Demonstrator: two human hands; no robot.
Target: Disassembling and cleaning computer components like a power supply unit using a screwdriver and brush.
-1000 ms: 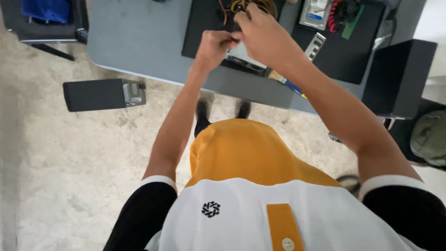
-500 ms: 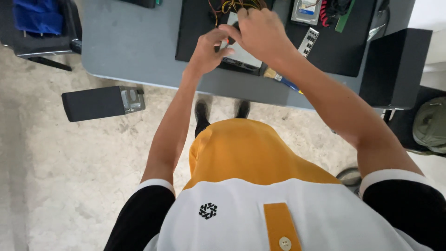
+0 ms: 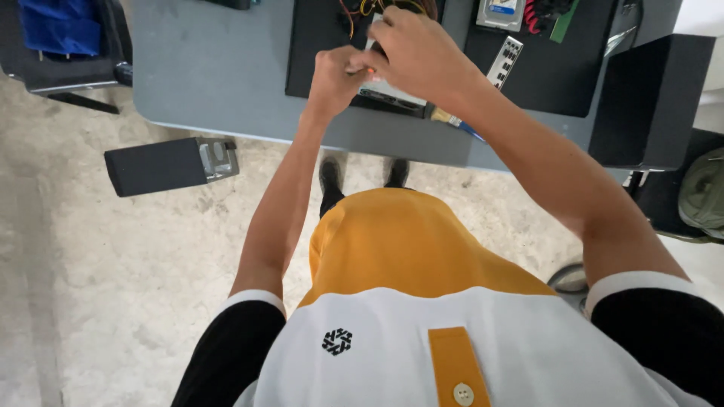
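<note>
Over the black mat point(image 3: 317, 45) on the grey table point(image 3: 211, 68), my left hand point(image 3: 335, 75) is closed in a fist around a thin tool with an orange bit showing by the fingers. My right hand point(image 3: 418, 53) lies curled over a flat silver computer part point(image 3: 392, 96) and covers most of it. A bundle of coloured wires point(image 3: 369, 7) runs out from under my right hand toward the table's far side. Both hands touch each other above the part.
A metal drive point(image 3: 501, 11), a perforated silver plate point(image 3: 504, 64), red cables point(image 3: 543, 11) and a green strip point(image 3: 562, 26) lie on the mat at right. A black box point(image 3: 648, 98) stands at the table's right end, a black case point(image 3: 170, 162) on the floor.
The view has tilted so the table and hands sit slightly lower in the picture. Both hands stay together on the silver part, with only small finger movement.
</note>
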